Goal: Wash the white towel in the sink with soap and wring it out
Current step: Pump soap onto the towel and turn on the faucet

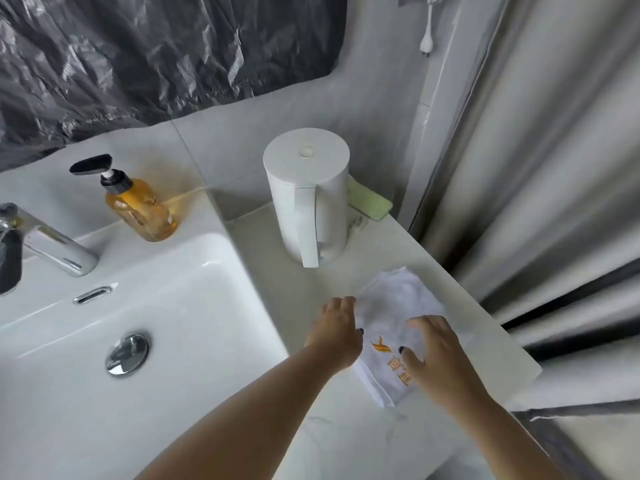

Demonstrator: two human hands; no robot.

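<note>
Left hand point(337, 329) rests on the near-left edge of the white towel point(394, 327), fingers curled over it, though a firm grip cannot be told. Folded, the towel lies on the pale surface point(311, 296) right of the sink point(194, 306) — below a white kettle point(308, 202). Right hand point(434, 355) spreads wide over its embroidered corner — fingertips touching.
</note>
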